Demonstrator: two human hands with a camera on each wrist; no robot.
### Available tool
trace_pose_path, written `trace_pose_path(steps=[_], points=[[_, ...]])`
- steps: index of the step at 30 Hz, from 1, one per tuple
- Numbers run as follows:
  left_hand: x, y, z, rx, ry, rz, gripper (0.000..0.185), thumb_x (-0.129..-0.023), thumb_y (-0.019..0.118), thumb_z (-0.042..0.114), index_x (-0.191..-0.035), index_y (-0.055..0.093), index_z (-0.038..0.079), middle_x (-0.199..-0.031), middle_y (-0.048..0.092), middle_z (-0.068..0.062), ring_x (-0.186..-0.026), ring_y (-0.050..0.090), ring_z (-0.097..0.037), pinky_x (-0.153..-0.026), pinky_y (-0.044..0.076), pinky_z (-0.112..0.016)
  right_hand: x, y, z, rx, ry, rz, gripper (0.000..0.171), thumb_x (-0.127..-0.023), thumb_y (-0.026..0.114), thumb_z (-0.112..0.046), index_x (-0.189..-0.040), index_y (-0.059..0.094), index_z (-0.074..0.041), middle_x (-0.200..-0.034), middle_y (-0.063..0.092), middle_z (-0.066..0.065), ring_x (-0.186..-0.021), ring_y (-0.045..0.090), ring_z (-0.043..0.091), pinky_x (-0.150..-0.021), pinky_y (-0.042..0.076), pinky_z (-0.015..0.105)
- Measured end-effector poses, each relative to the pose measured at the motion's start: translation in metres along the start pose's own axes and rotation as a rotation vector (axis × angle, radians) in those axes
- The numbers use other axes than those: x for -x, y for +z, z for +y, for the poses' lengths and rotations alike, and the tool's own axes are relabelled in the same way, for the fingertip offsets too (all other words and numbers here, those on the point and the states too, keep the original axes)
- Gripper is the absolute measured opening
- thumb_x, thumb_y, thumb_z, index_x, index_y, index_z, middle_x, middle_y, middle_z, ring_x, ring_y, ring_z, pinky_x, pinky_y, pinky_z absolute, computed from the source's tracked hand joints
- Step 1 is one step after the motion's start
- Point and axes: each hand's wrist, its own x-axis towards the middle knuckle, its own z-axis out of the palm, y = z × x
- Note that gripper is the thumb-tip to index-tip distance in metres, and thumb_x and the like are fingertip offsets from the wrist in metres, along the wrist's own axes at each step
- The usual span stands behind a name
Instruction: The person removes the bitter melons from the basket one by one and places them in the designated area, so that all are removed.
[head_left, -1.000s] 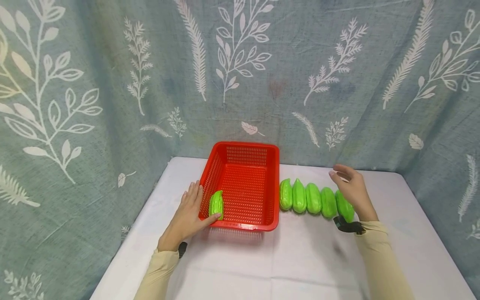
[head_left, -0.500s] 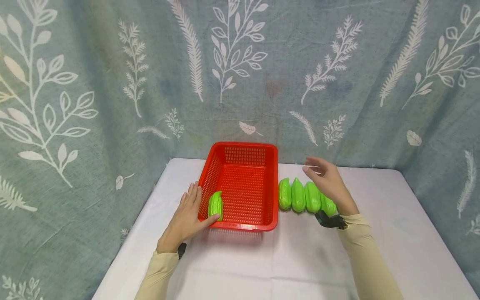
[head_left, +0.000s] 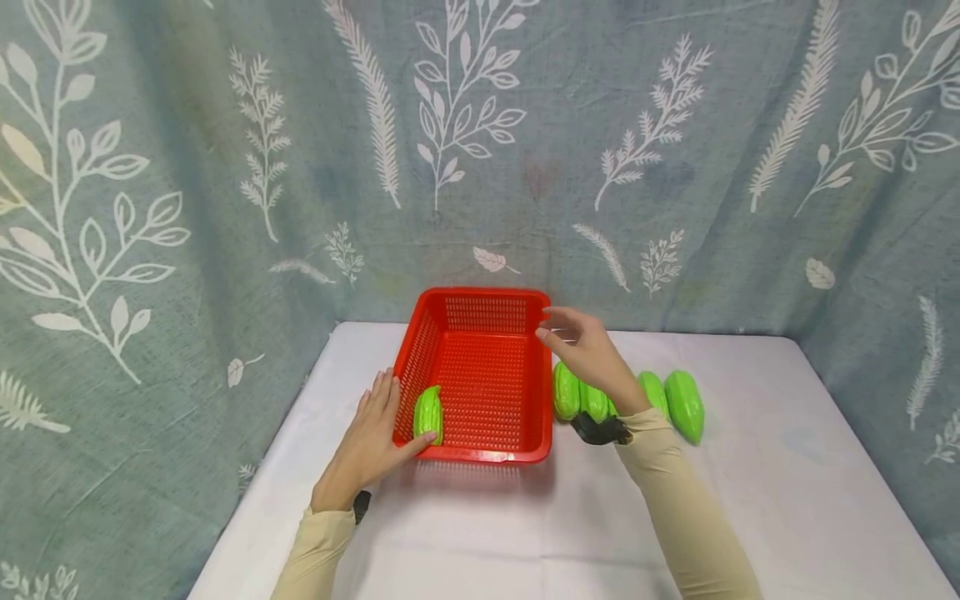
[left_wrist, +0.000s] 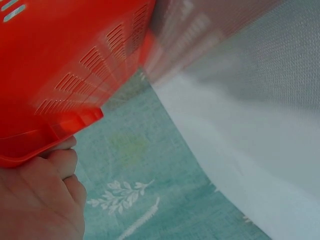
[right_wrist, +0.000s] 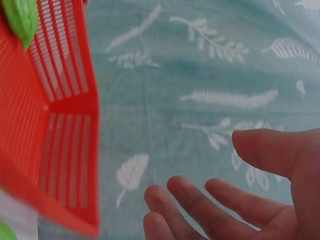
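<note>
- Flat against the outer left wall of the red basket (head_left: 480, 375), the left hand (head_left: 367, 446) has its fingers straight, while the thumb reaches over the near left corner by the green gourd (head_left: 429, 414) lying inside; it braces rather than clasps.
- That bracing is one-sided: a shove from the right could slide the basket leftward across the white tablecloth (head_left: 750, 500), or bunch the cloth under it.
- Leaning on the inner left wall near the front corner, the gourd in the basket could roll toward the middle if the basket is jolted.
- Over the basket's far right corner, the right hand (head_left: 588, 354) hovers with loosely spread fingers and holds nothing; the right wrist view shows an empty palm beside the rim.
- Its forearm crosses above the row of gourds (head_left: 682, 404) just right of the basket, hiding some of them. A low sleeve could nudge them, and being rounded, they might roll apart or toward the table's edge.
- Catching the mesh rim with a fingertip could tip the light basket.
</note>
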Motion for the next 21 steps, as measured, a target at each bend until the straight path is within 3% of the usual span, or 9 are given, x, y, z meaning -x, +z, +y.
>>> trace_pose_path(steps=[7,13,21], points=[[0.0,-0.001,0.001,-0.002,0.002,0.001,0.117,-0.088,0.066,0.069,-0.162,0.016,-0.007,-0.174,0.008,-0.023,-0.163,0.007,-0.04,-0.13,0.014,-0.061,-0.016,0.029,-0.015,0.01,0.003,-0.044,0.05,-0.101,0.065,-0.029,-0.145,0.057,-0.006,-0.13,0.07,0.016,-0.115,0.07,0.037,-0.097,0.059,0.05],[0.0,0.0,0.001,0.013,0.0,-0.003,0.118,-0.088,0.066,0.069,-0.163,0.015,-0.006,-0.174,0.007,-0.023,-0.163,0.006,-0.04,-0.13,0.013,-0.061,-0.029,0.057,-0.014,-0.011,0.069,-0.089,0.051,-0.1,0.066,-0.031,-0.145,0.057,-0.008,-0.131,0.07,0.013,-0.119,0.071,0.032,-0.1,0.058,0.048],[-0.001,0.0,-0.001,0.001,0.0,0.009,0.118,-0.087,0.066,0.07,-0.162,0.017,-0.006,-0.174,0.007,-0.022,-0.162,0.009,-0.041,-0.13,0.015,-0.061,-0.045,0.09,-0.011,0.063,0.117,-0.128,0.051,-0.099,0.067,-0.034,-0.144,0.059,-0.01,-0.128,0.07,0.011,-0.114,0.069,0.028,-0.099,0.057,0.047]])
